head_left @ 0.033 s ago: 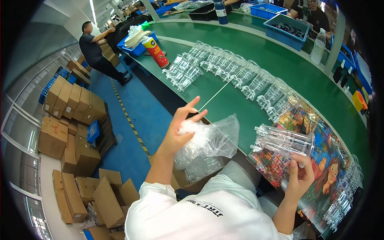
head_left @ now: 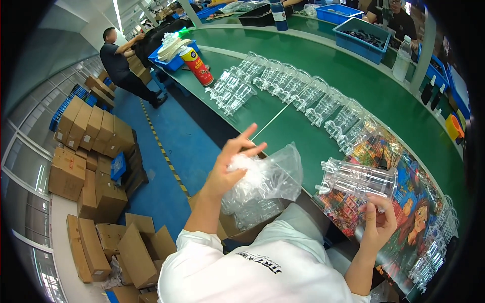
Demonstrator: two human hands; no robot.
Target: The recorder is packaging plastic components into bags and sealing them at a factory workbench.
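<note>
My left hand (head_left: 226, 166) hovers over a clear plastic bag (head_left: 283, 174), its index and middle fingers stretched out and thumb apart. Glare whitens the bag at the palm; the lower fingers are hidden. My right hand (head_left: 379, 222) grips a clear plastic cylinder (head_left: 361, 178) by its wide end, with tube-like prongs pointing left. It is held over a colourful printed sheet (head_left: 411, 212). A thin pale stick or line (head_left: 273, 119) runs from near my left fingertips toward a row of similar clear cylinders (head_left: 313, 96) on the green table (head_left: 283, 129).
More clear cylinders (head_left: 230, 91) stand beside a red-and-yellow spray can (head_left: 197, 66). Further clear parts (head_left: 429, 262) are at the right edge. Across the table are a blue bin (head_left: 361, 48) and a clear bottle (head_left: 401, 59). Cardboard boxes (head_left: 139, 250) crowd the left floor; a person (head_left: 121, 63) stands beyond.
My left fingers have shifted slightly right, the middle finger most. The bag's upper edge has moved a little with them. My right hand and its cylinder look unchanged.
</note>
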